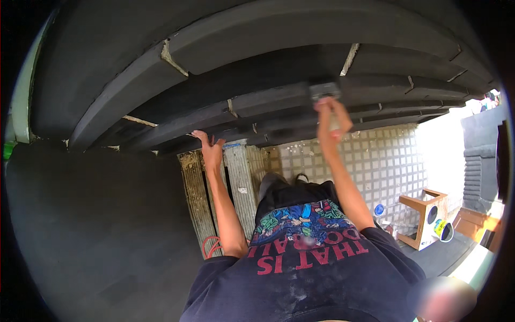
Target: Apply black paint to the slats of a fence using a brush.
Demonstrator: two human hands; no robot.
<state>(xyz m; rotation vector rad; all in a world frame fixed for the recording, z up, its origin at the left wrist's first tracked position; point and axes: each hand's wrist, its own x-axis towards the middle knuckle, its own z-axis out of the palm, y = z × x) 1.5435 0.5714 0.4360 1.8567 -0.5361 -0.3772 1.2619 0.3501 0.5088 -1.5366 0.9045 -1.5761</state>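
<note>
My right hand [331,115] is raised and closed around the handle of a wide flat brush [324,90]. Motion blurs the brush, and its grey head lies against a dark grey stepped beam [273,99]. Whether the head touches the beam all along its edge I cannot make out. Lower and to the left, my left hand [211,152] is open with fingers spread. Its fingertips reach the lower edge of the dark beams, just above some weathered planks [241,177]. Pale unpainted joints [350,59] run across the beams at intervals.
A dark wall [107,214] fills the left side. Below are floor tiles [370,155] in a grid. To the right stand an overturned brown-and-white stool [426,217] and a small bucket [444,231]. A red cord [211,246] loops by the planks.
</note>
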